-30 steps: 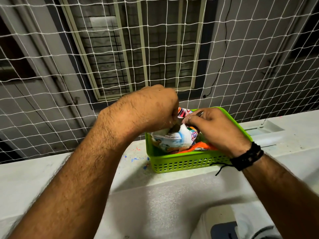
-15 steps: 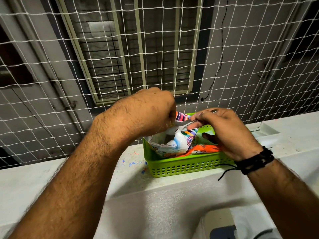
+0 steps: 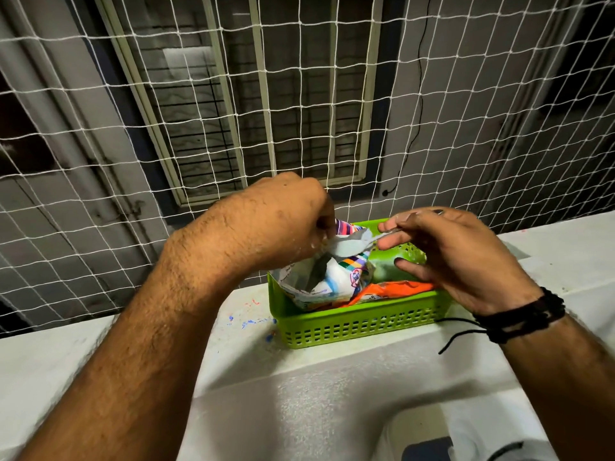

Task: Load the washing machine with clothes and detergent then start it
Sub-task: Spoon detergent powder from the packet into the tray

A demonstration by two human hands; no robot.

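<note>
A white and blue detergent packet (image 3: 319, 281) with coloured stripes stands in a green plastic basket (image 3: 359, 327) on a white ledge. My left hand (image 3: 276, 224) grips the packet's torn top edge and holds it open. My right hand (image 3: 456, 251) pinches the handle of a metal spoon (image 3: 352, 245), whose bowl sits just above the packet's mouth with pale powder in it. An orange packet (image 3: 392, 290) lies in the basket under my right hand. A white corner of the washing machine (image 3: 419, 440) shows at the bottom right.
A white rope net (image 3: 299, 94) hangs right behind the ledge (image 3: 66, 361), with a barred window and grey wall beyond. Blue and red paint specks (image 3: 248, 322) mark the ledge left of the basket. A black cord bracelet is on my right wrist.
My right hand has drawn the spoon up out of the packet and a little to the right. My left hand has kept its grip on the packet's top.
</note>
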